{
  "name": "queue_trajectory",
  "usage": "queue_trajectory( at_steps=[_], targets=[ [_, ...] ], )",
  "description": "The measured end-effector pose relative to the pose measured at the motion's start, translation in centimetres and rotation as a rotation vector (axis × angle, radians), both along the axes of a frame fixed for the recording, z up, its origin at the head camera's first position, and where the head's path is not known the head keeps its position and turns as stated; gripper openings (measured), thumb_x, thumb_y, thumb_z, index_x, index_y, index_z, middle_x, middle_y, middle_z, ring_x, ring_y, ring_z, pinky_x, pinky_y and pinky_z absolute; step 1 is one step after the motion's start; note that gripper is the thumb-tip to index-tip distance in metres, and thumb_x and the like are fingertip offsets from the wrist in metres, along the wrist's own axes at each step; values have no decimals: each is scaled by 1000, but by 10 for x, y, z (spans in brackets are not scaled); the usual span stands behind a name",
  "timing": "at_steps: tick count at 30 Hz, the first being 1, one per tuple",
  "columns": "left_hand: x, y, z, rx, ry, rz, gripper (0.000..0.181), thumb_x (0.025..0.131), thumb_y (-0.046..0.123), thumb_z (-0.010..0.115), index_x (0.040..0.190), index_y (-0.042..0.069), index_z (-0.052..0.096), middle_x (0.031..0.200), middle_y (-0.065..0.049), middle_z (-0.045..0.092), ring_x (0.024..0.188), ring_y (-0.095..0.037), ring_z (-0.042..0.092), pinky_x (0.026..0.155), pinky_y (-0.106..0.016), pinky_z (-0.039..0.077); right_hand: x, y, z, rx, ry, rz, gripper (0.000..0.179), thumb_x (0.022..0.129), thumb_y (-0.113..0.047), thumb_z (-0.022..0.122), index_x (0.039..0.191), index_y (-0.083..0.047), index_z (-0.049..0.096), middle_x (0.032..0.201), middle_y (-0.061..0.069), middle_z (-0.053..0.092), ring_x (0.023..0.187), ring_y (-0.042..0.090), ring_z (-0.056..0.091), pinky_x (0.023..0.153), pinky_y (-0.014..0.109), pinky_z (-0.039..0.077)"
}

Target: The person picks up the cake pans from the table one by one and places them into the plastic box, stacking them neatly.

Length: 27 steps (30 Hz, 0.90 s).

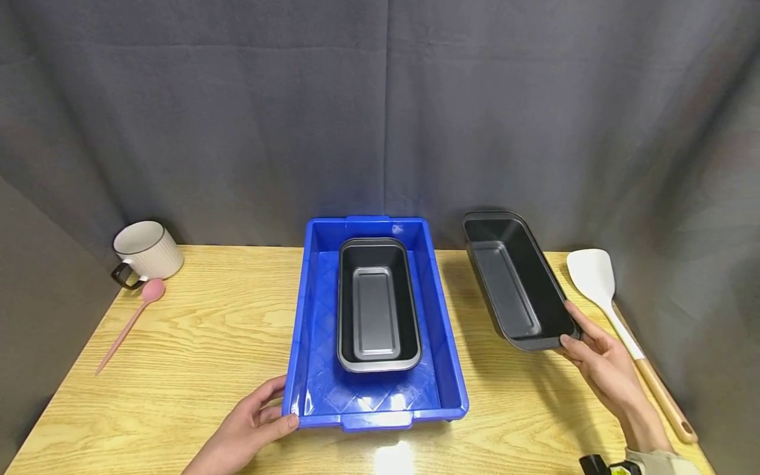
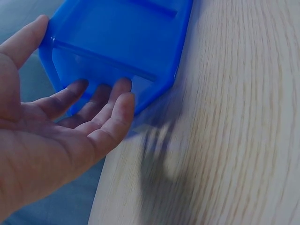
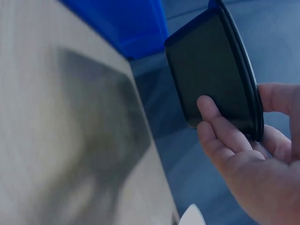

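Near the front of the table, my left hand (image 1: 249, 422) holds the front left corner of a blue plastic tray (image 1: 377, 420). Its thumb lies on the rim and its fingers bend against the outer wall, as the left wrist view shows. A dark loaf pan (image 1: 377, 313) sits inside that tray. My right hand (image 1: 605, 369) grips a second dark loaf pan (image 1: 505, 290) by its near right corner. That pan is held tilted over the table, right of the tray; its shadow falls on the wood in the right wrist view, where fingers (image 3: 227, 131) support its underside.
A white ribbed mug (image 1: 148, 251) lies tipped at the back left, with a pink spoon (image 1: 127, 326) beside it. Along the right edge lies a white spatula (image 1: 594, 274) with a wooden handle. Grey curtains (image 1: 380, 119) border the wooden table (image 1: 237, 310).
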State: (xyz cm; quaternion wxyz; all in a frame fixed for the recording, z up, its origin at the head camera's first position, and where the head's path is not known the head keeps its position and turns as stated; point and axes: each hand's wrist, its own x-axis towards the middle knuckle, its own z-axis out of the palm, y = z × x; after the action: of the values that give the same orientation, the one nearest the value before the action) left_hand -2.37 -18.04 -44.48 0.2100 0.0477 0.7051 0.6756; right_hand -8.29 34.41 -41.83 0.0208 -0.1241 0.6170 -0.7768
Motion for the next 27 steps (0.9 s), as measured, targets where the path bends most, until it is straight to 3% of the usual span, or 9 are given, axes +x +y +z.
queue_trajectory(
  at_steps=[4, 9, 18, 23, 26, 27],
  targets=[
    [0, 1, 0, 1, -6, 3, 62, 92, 9, 63, 142, -8, 32, 138, -29, 39, 110, -27, 59, 85, -27, 50, -3, -11, 8, 31, 10, -5, 61, 95, 15, 41, 149, 5, 15, 139, -1, 48, 122, 10, 52, 91, 25, 48],
    [0, 1, 1, 1, -10, 0, 62, 92, 9, 63, 142, -9, 31, 139, -29, 38, 110, -26, 59, 85, -27, 50, -7, -26, 17, 68, 20, 10, 60, 95, 15, 42, 149, 5, 17, 153, 3, 30, 126, 6, 47, 93, 24, 46],
    [0, -2, 0, 10, -7, -9, 61, 93, 9, 62, 143, -8, 31, 140, -29, 37, 109, -25, 60, 85, -27, 50, -13, -57, 29, 89, 38, 57, 58, 95, 13, 44, 149, 4, 23, 148, -3, 38, 125, 8, 49, 90, 22, 48],
    [0, -2, 0, 14, -9, -4, 61, 93, 9, 62, 143, -9, 31, 140, -28, 38, 109, -24, 60, 85, -27, 50, -14, -76, 31, 127, 28, 68, 57, 95, 11, 46, 148, 4, 25, 149, -4, 36, 88, -2, 53, 77, 14, 48],
    [1, -1, 0, 18, -2, -1, 61, 93, 8, 62, 143, -9, 31, 139, -29, 38, 109, -24, 60, 85, -27, 50, -12, -85, 31, 119, 34, 95, 57, 95, 11, 45, 148, 5, 25, 148, -3, 36, 83, 0, 50, 75, 14, 47],
    [1, -1, 0, 18, -1, 1, 61, 93, 8, 62, 143, -9, 31, 139, -29, 38, 109, -24, 60, 85, -27, 50, -11, -88, 31, 121, 34, 99, 57, 95, 11, 45, 147, 5, 25, 146, -3, 37, 74, 0, 47, 70, 13, 46]
  ],
)
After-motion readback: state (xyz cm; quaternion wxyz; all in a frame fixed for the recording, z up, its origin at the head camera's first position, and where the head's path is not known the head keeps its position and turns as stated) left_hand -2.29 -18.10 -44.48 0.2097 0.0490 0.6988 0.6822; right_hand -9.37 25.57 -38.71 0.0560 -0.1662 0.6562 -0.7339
